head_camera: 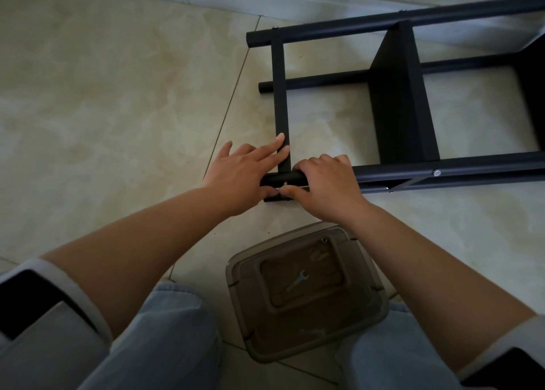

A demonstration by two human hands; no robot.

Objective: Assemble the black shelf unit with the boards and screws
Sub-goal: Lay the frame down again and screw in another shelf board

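Note:
The black shelf unit (pixel 401 100) lies on its side on the tiled floor, with a black board fixed between its round tubes. My left hand (pixel 244 174) rests on the end crossbar (pixel 280 94), two fingers straight along it and the thumb at the joint below. My right hand (pixel 324 183) curls over the near tube (pixel 442 172) at that same corner. Its thumb and a finger pinch a small silver screw (pixel 284 187) at the joint. Further right on the near tube sits a silver screw head (pixel 436 172).
A translucent brown plastic box (pixel 306 295) stands on the floor between my knees, with a small silver wrench (pixel 298 280) lying on its lid. A wall skirting runs along the top, just behind the far tube (pixel 383 25). Bare tiles stretch to the left.

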